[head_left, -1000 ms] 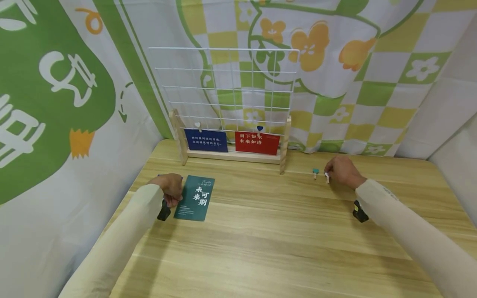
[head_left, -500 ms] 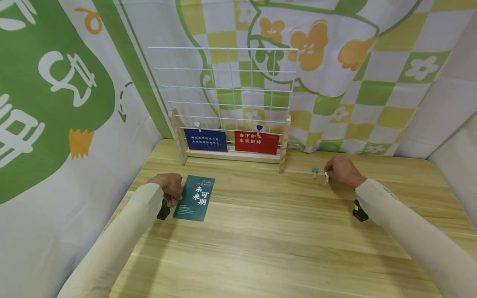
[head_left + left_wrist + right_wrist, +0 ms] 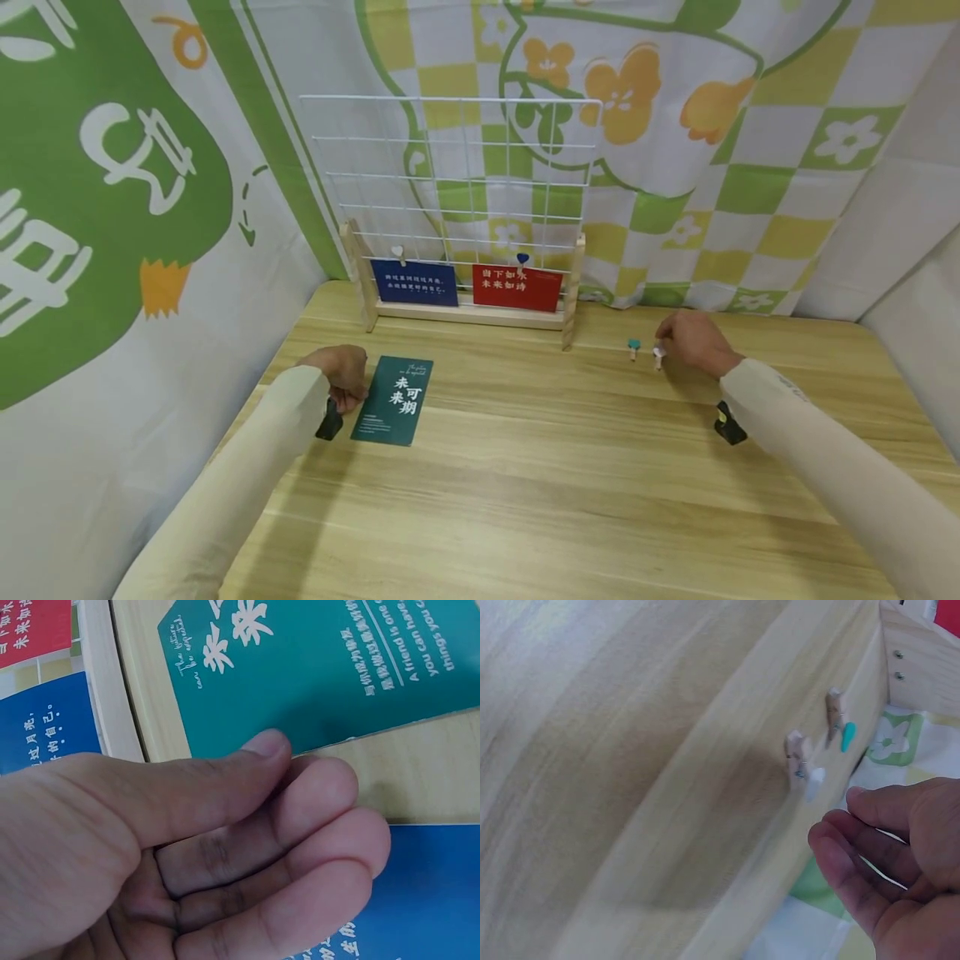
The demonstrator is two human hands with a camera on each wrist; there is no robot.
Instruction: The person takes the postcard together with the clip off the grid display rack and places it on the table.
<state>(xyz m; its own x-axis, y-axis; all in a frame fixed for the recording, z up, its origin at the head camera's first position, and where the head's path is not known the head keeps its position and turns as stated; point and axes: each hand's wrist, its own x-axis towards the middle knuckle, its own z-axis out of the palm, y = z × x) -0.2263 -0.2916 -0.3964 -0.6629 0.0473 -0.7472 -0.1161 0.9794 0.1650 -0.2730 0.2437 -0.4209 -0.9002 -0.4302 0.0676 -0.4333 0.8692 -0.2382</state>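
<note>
A pale wood-grain table fills a nook hung with green, yellow and white printed cloth, a white wire-grid rack on a wooden base standing along its back edge. A broad stretch of tabletop separates the two hands. The curled left hand meets a flat teal paper card; any pinch is unclear. The right hand, fingers relaxed and grasping nothing, hovers beside a white-heart wooden clip.

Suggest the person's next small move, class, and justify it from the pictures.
Probably the right hand should pinch the white-heart clip: its fingertips are close by but apart from it. The left hand is at the edge of the teal card, and the blue card and red card are already clipped to the rack.
</note>
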